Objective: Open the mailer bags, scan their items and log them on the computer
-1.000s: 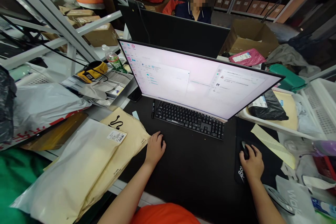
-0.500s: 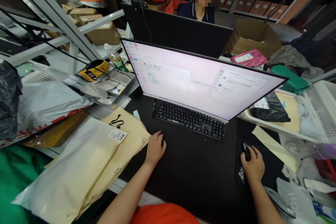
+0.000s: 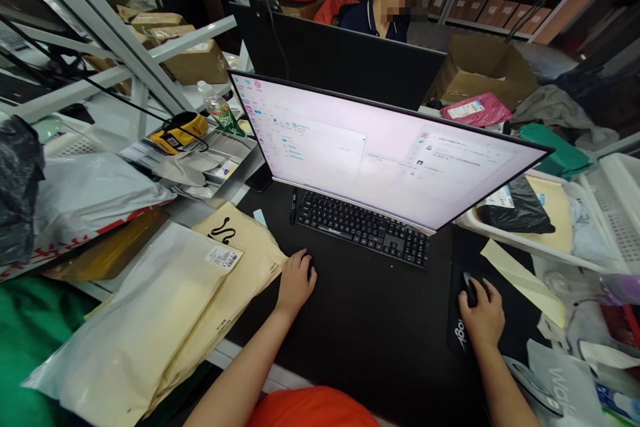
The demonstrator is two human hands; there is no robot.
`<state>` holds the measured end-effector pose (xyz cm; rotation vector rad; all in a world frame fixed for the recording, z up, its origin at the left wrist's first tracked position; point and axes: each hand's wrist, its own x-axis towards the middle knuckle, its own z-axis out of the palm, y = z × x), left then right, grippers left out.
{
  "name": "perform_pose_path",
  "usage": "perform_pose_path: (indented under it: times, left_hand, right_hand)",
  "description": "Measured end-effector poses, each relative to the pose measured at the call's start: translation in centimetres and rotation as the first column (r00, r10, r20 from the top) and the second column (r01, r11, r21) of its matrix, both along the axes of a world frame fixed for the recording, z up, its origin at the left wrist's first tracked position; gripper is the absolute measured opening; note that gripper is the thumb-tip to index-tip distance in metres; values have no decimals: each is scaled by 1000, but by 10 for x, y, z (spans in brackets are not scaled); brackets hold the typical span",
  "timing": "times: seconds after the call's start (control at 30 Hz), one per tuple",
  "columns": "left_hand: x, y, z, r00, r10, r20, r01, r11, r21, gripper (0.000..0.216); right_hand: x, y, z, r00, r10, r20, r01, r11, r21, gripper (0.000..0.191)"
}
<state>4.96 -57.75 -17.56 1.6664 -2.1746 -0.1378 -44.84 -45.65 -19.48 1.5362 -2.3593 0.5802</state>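
My right hand (image 3: 483,315) is cupped over a black computer mouse (image 3: 468,287) on a black mouse pad (image 3: 457,330) at the right of the black desk (image 3: 370,327). My left hand (image 3: 296,282) rests palm down on the desk with its fingers curled, just in front of the left end of the black keyboard (image 3: 363,228) and touching the edge of a tan padded envelope (image 3: 245,260). A wide monitor (image 3: 380,150) with a bright window open leans over the keyboard.
Stacked mailer bags (image 3: 135,327) lie at my left. A yellow scanner (image 3: 179,131) and a green bottle (image 3: 220,113) stand behind them. White trays (image 3: 595,213) with parcels fill the right. A seated person (image 3: 380,10) faces me behind a second dark monitor (image 3: 340,60).
The view has shifted slightly. Both hands stay where they were, left on the desk and right on the mouse.
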Motion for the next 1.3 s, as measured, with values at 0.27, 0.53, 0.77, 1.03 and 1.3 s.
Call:
perform_pose_path:
  times: [0.27, 0.53, 0.77, 1.03, 1.3]
  left_hand:
    - [-1, 0, 2, 1000, 7, -15, -7, 1000, 6, 22]
    - [0, 0, -2, 1000, 6, -16, -6, 1000, -2, 21]
    - [-1, 5, 0, 1000, 21, -6, -21, 999, 28, 23]
    - [0, 8, -1, 998, 41, -51, -37, 997, 68, 25]
    - [-1, 8, 1, 995, 48, -83, -42, 997, 66, 26]
  right_hand:
    - [1, 0, 1, 1000, -4, 17, 4, 1000, 20, 46]
    - [3, 1, 5, 1000, -16, -8, 16, 999, 33, 49]
    - [0, 7, 2, 998, 52, 40, -52, 999, -4, 53]
    - [4, 7, 3, 998, 54, 41, -53, 999, -12, 51]
    - [5, 9, 5, 996, 84, 42, -83, 996, -22, 50]
